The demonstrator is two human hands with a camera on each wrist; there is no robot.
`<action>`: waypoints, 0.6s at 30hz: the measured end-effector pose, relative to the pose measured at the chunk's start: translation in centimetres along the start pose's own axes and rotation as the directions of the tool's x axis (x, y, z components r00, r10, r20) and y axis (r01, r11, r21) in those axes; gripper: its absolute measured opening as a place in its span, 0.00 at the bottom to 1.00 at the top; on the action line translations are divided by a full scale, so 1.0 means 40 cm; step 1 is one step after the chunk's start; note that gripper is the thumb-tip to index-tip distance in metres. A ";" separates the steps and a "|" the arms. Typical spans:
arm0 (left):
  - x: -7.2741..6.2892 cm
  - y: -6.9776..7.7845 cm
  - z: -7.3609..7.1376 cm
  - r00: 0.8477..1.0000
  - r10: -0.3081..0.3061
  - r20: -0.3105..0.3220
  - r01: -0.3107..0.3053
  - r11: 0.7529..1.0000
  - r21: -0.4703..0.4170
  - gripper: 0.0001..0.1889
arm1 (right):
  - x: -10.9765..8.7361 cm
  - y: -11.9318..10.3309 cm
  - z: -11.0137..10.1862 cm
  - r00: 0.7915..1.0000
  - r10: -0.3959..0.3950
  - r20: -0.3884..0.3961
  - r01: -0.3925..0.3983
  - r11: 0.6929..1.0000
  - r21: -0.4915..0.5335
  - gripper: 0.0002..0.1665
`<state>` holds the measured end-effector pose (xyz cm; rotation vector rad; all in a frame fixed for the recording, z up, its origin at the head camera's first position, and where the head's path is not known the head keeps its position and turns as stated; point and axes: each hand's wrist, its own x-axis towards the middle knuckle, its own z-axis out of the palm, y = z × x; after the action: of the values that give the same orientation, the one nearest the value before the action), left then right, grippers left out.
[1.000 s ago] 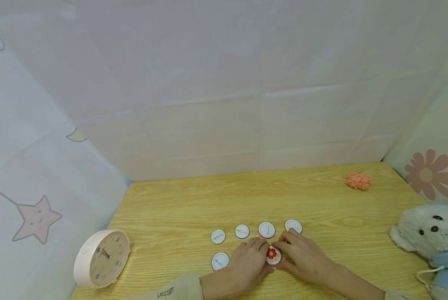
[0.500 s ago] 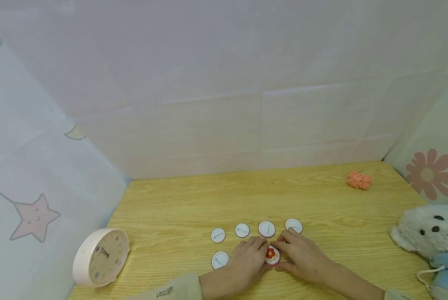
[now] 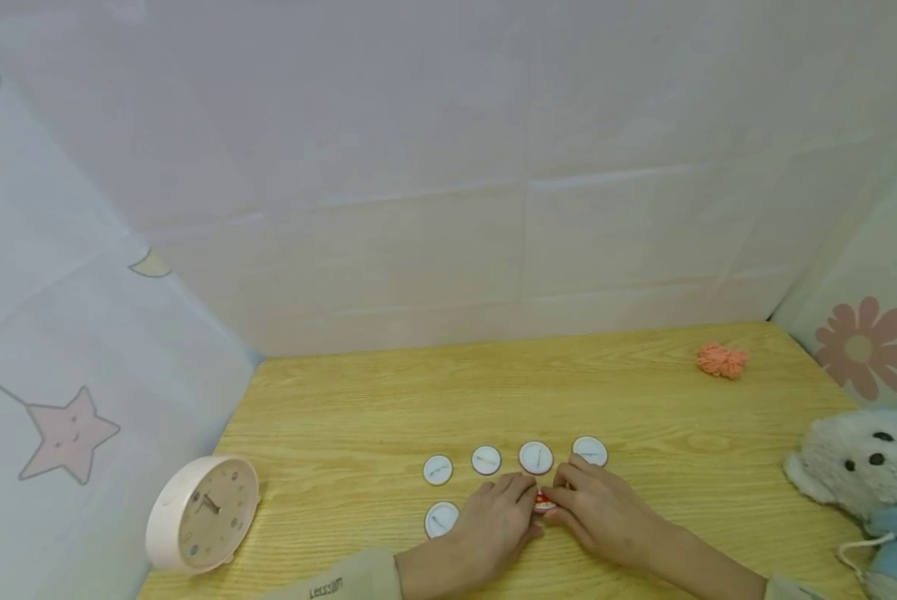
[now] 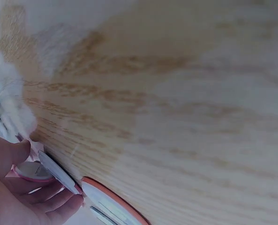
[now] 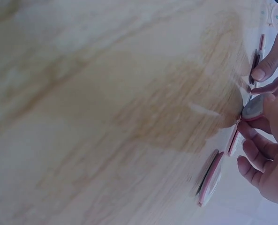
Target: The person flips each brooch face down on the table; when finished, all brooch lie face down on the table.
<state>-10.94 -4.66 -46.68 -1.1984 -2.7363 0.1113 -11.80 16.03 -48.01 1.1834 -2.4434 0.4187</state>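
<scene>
Between my two hands, a round button badge (image 3: 543, 502) with a red flower on its face stands tilted on the wooden table (image 3: 358, 400), partly covered by fingers. My right hand (image 3: 606, 510) pinches its right side between thumb and fingers. At the opposite edge my left hand (image 3: 489, 521) holds it with curled fingertips. In the right wrist view the tilted badge (image 5: 254, 108) shows its pale back. Face-down badges with pins showing lie around the hands: one (image 3: 438, 470) at the left, others (image 3: 486, 460) along the same row, and one (image 3: 442, 520) beside my left wrist.
A pale round clock (image 3: 212, 515) stands at the table's left. At the right edge sits a white teddy bear (image 3: 842, 458) in blue clothing. A bundle of coral yarn (image 3: 722, 360) lies near the back right corner. Printed cloth hangs behind and at both sides.
The flower badge has tipped from lying face-up toward the camera to a steeper tilt, so less of its face shows. Both hands have closed in slightly around it.
</scene>
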 end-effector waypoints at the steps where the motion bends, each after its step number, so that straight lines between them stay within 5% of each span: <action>1: 0.000 0.000 0.000 1.000 0.002 0.004 -0.003 1.000 0.006 0.26 | 0.001 0.000 0.000 1.000 -0.004 0.001 0.004 1.000 -0.005 0.10; 5: -0.001 0.003 0.003 1.000 0.001 0.007 -0.001 1.000 0.022 0.26 | 0.004 -0.002 0.001 1.000 -0.011 -0.019 0.010 1.000 -0.016 0.08; 13: -0.004 0.002 0.003 0.999 -0.032 -0.010 0.032 0.999 -0.004 0.27 | 0.013 -0.014 0.022 0.980 -0.073 -0.188 0.073 0.997 -0.004 0.12; 18: -0.004 -0.002 0.001 0.998 -0.053 -0.028 0.052 0.998 -0.030 0.30 | 0.015 -0.031 0.027 0.981 0.024 -0.193 -0.020 1.000 0.024 0.11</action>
<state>-10.89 -4.82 -46.72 -1.1256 -2.7514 0.0479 -11.39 14.43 -48.57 1.0723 -2.2923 0.5425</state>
